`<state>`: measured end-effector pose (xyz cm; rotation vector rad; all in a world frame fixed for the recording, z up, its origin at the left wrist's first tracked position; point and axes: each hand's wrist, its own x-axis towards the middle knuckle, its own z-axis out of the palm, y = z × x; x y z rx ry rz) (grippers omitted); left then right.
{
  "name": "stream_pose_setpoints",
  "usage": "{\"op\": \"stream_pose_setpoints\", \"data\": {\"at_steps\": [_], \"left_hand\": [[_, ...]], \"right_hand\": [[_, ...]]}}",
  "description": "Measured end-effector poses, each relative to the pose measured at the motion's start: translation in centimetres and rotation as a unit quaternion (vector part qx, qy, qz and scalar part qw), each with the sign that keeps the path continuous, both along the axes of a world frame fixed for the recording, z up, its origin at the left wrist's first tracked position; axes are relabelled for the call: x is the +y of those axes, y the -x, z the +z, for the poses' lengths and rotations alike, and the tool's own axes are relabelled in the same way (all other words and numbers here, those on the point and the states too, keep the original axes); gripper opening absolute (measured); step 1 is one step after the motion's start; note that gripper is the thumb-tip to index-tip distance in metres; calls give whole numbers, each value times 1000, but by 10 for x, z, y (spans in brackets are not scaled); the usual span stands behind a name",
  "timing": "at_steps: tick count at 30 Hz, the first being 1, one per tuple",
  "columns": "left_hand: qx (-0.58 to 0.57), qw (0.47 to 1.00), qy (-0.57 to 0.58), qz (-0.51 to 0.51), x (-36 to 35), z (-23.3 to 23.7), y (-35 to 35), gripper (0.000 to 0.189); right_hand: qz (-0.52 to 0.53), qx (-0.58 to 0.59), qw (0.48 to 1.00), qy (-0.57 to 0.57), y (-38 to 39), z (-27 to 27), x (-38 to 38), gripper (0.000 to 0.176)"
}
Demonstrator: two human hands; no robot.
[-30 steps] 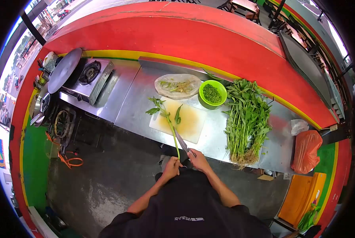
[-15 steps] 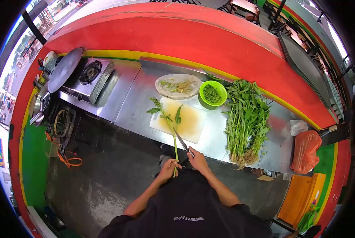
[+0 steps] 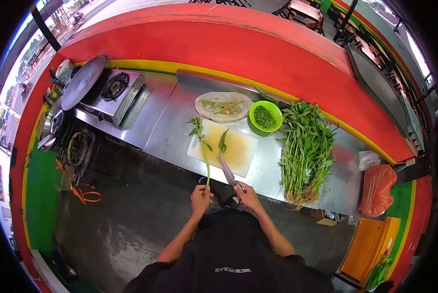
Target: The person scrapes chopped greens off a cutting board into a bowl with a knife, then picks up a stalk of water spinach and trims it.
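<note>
Closed around the lower end of a leafy green stem is my left hand, just off the counter's front edge. The stem's leafy top lies over the left side of the white cutting board. My right hand grips a kitchen knife by its handle, with the blade pointing away over the board's front edge. Blade and stem are apart. A loose green leaf rests on the board by the knife tip.
Behind the board sit a plastic bag holding root ends and stems, and a lime-green bowl of chopped greens. A large bundle of leafy greens lies to the right, with a red plastic bag beyond. A gas stove stands left.
My left hand has moved left and up with the stem, away from the knife. The knife now shows more of its blade, and my right hand has shifted slightly right.
</note>
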<state>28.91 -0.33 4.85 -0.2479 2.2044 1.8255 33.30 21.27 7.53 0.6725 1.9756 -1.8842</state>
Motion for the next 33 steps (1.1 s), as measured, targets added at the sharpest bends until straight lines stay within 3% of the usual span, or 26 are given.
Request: {"op": "stream_pose_setpoints", "data": {"at_steps": [4,11,16,19,26,33], "left_hand": [[90,994,-54,-24,8,10,19,22],[136,980,-123,-75,16,37,26,25],[102,977,-156,-105,3,11,-2,24],[8,989,-86,-119,-9,-4,-23,23],[17,992,-100,-75,-32,-30,-49,19],[0,993,-90,-73,-26,-23,-42,18]], "right_hand": [[1,-10,1000,-1,-1,-1,2,43],[15,5,1000,18,1,0,2,42],[-31,-26,998,46,1,1,0,39],[-47,-33,998,29,1,2,2,38],[-42,-26,998,42,0,1,6,37],[-62,-9,998,-30,-3,-7,10,37]]}}
